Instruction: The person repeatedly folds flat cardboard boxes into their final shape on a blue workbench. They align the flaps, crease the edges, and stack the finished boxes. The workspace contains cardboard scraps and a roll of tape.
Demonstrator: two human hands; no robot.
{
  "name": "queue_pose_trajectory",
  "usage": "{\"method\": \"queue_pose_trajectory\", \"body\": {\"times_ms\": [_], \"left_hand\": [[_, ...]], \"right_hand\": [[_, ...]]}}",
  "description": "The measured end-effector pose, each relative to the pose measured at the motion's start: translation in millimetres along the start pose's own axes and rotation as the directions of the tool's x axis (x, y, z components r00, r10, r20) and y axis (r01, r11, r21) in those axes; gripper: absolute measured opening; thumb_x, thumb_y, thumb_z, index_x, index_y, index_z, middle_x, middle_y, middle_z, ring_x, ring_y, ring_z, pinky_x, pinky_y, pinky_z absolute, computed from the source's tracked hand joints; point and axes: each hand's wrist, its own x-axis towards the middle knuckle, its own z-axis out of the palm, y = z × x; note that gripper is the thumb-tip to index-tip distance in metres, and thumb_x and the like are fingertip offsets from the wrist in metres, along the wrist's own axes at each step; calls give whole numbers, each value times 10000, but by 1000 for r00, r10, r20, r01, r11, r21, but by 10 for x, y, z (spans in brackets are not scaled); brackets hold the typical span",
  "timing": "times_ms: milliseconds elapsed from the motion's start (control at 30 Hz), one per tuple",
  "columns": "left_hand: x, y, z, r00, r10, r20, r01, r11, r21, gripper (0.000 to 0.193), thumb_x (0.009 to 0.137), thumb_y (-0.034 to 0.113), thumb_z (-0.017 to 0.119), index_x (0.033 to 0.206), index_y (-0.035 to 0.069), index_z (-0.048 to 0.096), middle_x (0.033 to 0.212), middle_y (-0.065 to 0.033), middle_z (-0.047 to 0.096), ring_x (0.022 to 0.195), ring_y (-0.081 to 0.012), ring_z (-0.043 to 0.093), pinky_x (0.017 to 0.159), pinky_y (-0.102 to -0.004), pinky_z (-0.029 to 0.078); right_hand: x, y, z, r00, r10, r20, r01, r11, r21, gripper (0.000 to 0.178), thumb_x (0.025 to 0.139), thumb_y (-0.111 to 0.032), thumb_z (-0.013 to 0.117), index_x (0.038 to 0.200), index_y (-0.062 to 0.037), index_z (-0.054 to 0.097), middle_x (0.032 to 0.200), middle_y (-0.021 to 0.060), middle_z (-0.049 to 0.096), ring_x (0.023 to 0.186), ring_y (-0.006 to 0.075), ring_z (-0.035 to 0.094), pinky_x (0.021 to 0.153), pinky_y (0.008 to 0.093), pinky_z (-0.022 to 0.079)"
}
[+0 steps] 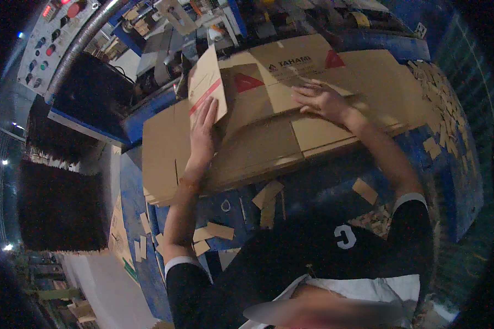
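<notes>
A flattened brown cardboard box [288, 60] with red printed marks lies on top of a stack of cardboard sheets [258, 148]. At its left end a flap [205, 82] with a red stripe stands folded up. My left hand [204, 129] rests against this raised flap, its fingers stretched out along the board. Over the printed panel, my right hand [321, 101] has its fingers extended and slightly spread, with nothing gripped in them. Whether the right palm presses on the panel cannot be made out.
A blue machine table [241, 205] carries the stack, with small cardboard offcuts [214, 230] scattered in front. More scraps [444, 109] pile up at the right. Machine parts [167, 60] stand behind the stack, and a control panel [52, 46] with buttons is at the upper left.
</notes>
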Motion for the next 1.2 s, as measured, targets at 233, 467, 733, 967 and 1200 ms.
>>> {"method": "queue_pose_trajectory", "body": {"times_ms": [233,467,733,967,1200], "left_hand": [[704,-201,379,981,-182,-66,193,902,386,680,777,24,572,1394,-16,288,1400,-231,345,1322,-411,276,1062,-469,290],[111,100,30,894,-52,-444,164,962,218,769,809,139,640,1407,-60,200,1447,-260,244,1364,-396,196,1127,-448,148],[-1285,-108,-639,228,-888,-398,593,452,-667,706,865,276,601,1344,-131,281,1354,-269,372,1206,-331,408,1029,-412,317],[-1113,6,-921,320,-744,-587,767,567,-300,382,896,163,460,1149,-122,482,1224,-276,442,1080,-342,510,946,-388,421],[-1374,-636,-1453,393,-865,-310,-102,294,-950,335,918,122,484,1213,-36,462,1082,-173,543,1056,-268,543,908,-418,461]], "right_hand": [[952,497,293,735,553,394,-630,771,94,426,861,-221,566,1273,-129,515,1352,115,475,1236,294,455,1020,367,387],[930,495,676,729,652,-207,-684,686,-248,512,852,-262,589,1310,-72,464,1353,159,459,1253,308,428,1026,379,360],[-933,138,-297,123,943,-310,-779,285,559,708,835,-346,639,1358,31,343,1360,227,403,1244,356,405,1041,430,334],[-1684,-178,-430,-38,880,-473,-997,1,83,791,800,-477,635,1359,13,363,1369,297,353,1304,456,273,1081,477,251],[-1254,69,-476,-37,718,-695,-742,446,500,784,784,-233,683,1378,60,264,1398,272,316,1327,384,283,1095,434,239]]}}
